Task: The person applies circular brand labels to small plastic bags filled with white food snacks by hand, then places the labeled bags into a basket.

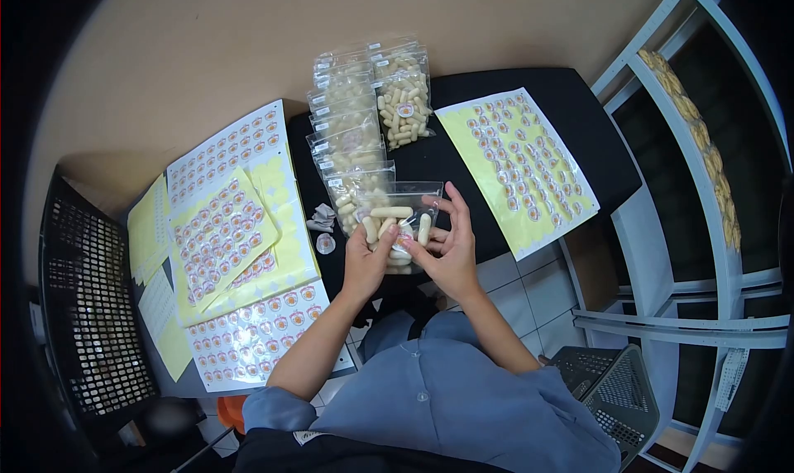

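Observation:
Between my two hands is a clear zip bag (390,212) of pale, stick-shaped pieces, held above the near edge of the black table. My left hand (368,262) grips its left side, thumb on the front. My right hand (451,254) holds the right side, with its thumb by a small round sticker (404,240) and its index finger raised. Just beyond, a row of overlapping filled bags (347,134) runs back toward the wall. To its right lie more filled bags, the front bag (404,113) bearing a round sticker.
A yellow-backed sticker sheet (521,167) lies on the right of the table (451,163). Several sticker sheets (248,332) overlap at left, beside a black perforated crate (91,299). Crumpled scraps (321,217) and a loose round sticker (326,244) lie near my left hand. A grey basket (616,390) stands low at right.

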